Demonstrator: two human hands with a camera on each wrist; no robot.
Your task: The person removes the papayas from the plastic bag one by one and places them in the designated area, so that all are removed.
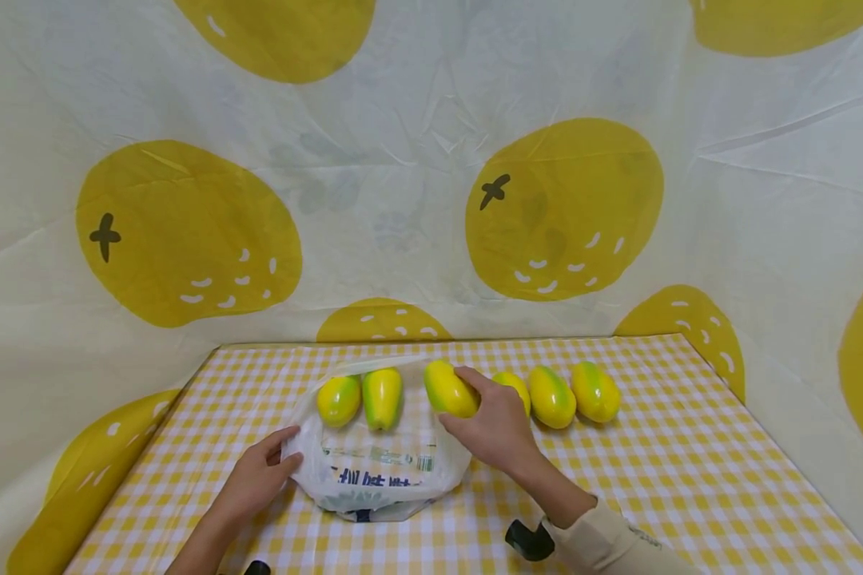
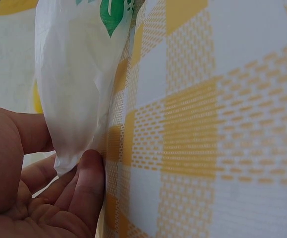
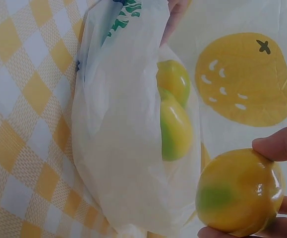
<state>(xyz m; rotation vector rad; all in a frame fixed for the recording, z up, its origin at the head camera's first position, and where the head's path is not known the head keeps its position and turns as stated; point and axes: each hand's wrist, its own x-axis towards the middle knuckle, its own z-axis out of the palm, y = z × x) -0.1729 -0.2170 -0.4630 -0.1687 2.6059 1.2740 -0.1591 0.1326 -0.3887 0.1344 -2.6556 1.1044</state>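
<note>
A white plastic bag (image 1: 381,471) lies on the yellow checked tablecloth (image 1: 690,479) with two yellow-green mangoes (image 1: 363,398) inside its open mouth. My left hand (image 1: 262,471) pinches the bag's left edge (image 2: 66,148) between thumb and fingers. My right hand (image 1: 492,427) grips a third mango (image 1: 449,389) just right of the bag's mouth; in the right wrist view this mango (image 3: 237,191) sits between my fingertips beside the bag (image 3: 128,148). Three more mangoes (image 1: 561,394) lie in a row to the right of my right hand.
A cloth backdrop printed with large yellow fruit (image 1: 564,208) rises behind and around the table. Bare tablecloth stretches to the right and toward the front edge.
</note>
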